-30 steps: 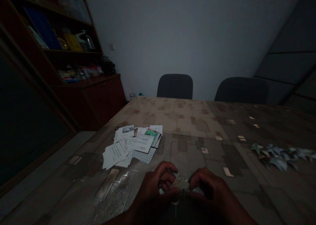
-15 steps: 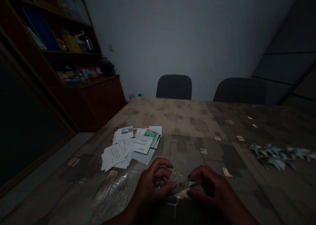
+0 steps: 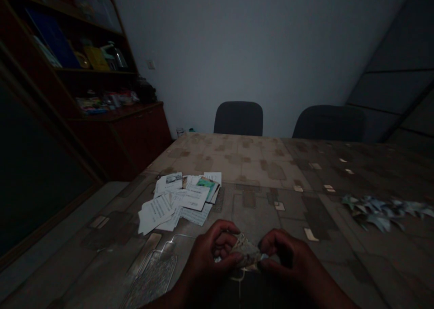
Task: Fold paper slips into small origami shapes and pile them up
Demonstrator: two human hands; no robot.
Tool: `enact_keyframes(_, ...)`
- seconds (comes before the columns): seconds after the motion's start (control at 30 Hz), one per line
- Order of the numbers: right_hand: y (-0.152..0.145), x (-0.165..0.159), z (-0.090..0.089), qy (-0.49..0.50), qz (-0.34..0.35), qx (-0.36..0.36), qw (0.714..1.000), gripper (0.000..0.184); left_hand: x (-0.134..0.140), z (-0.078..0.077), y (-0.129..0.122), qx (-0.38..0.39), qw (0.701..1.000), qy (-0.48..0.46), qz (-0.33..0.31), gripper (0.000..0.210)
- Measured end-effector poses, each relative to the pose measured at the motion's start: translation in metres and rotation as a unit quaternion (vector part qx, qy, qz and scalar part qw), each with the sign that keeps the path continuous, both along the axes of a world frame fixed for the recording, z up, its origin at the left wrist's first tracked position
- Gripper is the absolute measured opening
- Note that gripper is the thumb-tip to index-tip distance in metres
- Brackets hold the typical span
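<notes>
At the far left, one dark red cabinet is standing by the wall, and its shelves are holding one blue folder, one yellow thing and one kettle; the smaller goods below are too dark to be counted. Next, on the patterned table, one pile of printed sheets is lying fanned out. At least six sheets are showing, but they are covering each other, so I cannot tell the exact number.

To the right of the pile and nearer, the left hand is gripping one folded paper between thumb and curled fingers. This paper is resting between the two hands, above the near part of the table, and the fingers are hiding its ends. Beyond it, the first of two chairs is standing, its lower part hidden by the table. The right hand is pinching the paper's right corner with its fingertips, and its palm is lying in shadow. Further right, the second chair is standing, then one row of folded pieces is lying; they are overlapping and blurred, and the picture edge is cutting them off.
</notes>
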State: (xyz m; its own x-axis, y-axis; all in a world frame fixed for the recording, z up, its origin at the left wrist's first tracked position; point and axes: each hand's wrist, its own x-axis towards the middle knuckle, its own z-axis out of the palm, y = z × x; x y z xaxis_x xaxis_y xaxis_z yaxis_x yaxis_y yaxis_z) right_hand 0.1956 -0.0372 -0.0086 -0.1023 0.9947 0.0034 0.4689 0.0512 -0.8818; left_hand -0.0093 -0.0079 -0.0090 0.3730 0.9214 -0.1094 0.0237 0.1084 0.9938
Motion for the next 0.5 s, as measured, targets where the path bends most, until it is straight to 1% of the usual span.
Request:
enact_keyframes(0.13,-0.0007,-0.0010,-0.0022,0.020,0.014,0.005,1.000,0.005,-0.0008,-0.0001,-0.0006,0.011,1.000,0.013,-0.012,0.026)
enact_keyframes(0.3,-0.0019,-0.0041,-0.0029,0.001,0.008,0.014,1.000,0.010,0.0007,0.0011,-0.0013,0.007,1.000,0.002,-0.007,0.023)
enact_keyframes(0.5,-0.0026,-0.0070,-0.0003,0.014,0.009,0.003,1.000,0.007,0.0018,0.0007,-0.0025,0.015,1.000,0.012,-0.004,0.024)
